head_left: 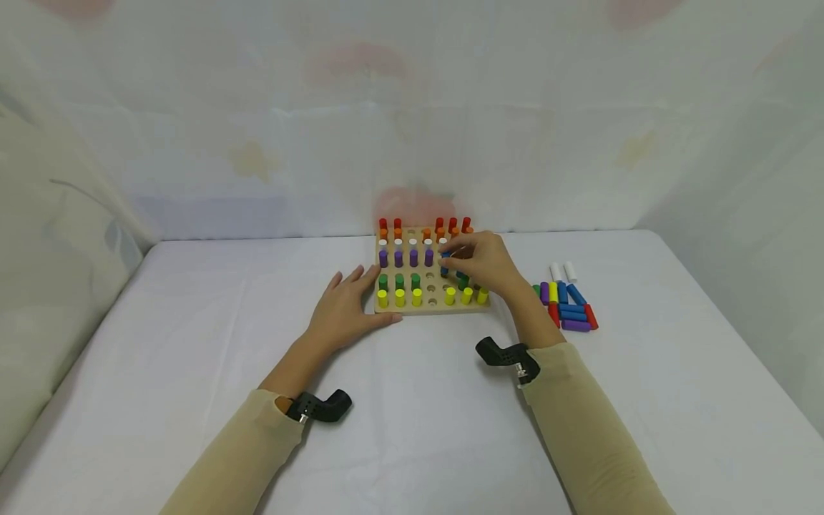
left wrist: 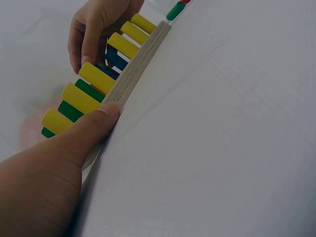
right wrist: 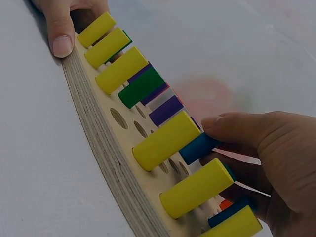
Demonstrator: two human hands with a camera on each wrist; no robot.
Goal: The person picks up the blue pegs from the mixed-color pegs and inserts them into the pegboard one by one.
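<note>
My beige sleeves point(head_left: 257, 450) fill the bottom of the head view, each with a black wrist camera mount point(head_left: 320, 406) strapped at the cuff. Beyond them the white tabletop point(head_left: 425, 429) stretches out to a pale draped backdrop.

My left hand point(head_left: 344, 309) lies flat with its fingers straight and relaxed, resting against the near left corner of the wooden peg board point(head_left: 430, 306); in the left wrist view my thumb presses along the board's layered edge point(left wrist: 129, 81). It holds nothing, only touches the board.

My right hand point(head_left: 484, 263) reaches over the right half of the board, and its thumb and fingertips point(right wrist: 223, 124) are pinched on a blue peg point(right wrist: 198, 147) standing just behind the front row of yellow pegs point(head_left: 400, 297). From the right wrist view the blue peg's foot seems to be at a hole, but I cannot tell how deep it sits.

The board carries rows of upright pegs: red pegs point(head_left: 389, 224) at the far edge, then orange, white, purple pegs point(head_left: 398, 258), green pegs point(head_left: 399, 281) and the yellow ones nearest me. Several holes point(head_left: 430, 276) in the middle are bare.

Well to the right of the board, a loose pile of pegs point(head_left: 569, 306) lies on the tabletop, blue, red, purple, white, yellow and green among them.
</note>
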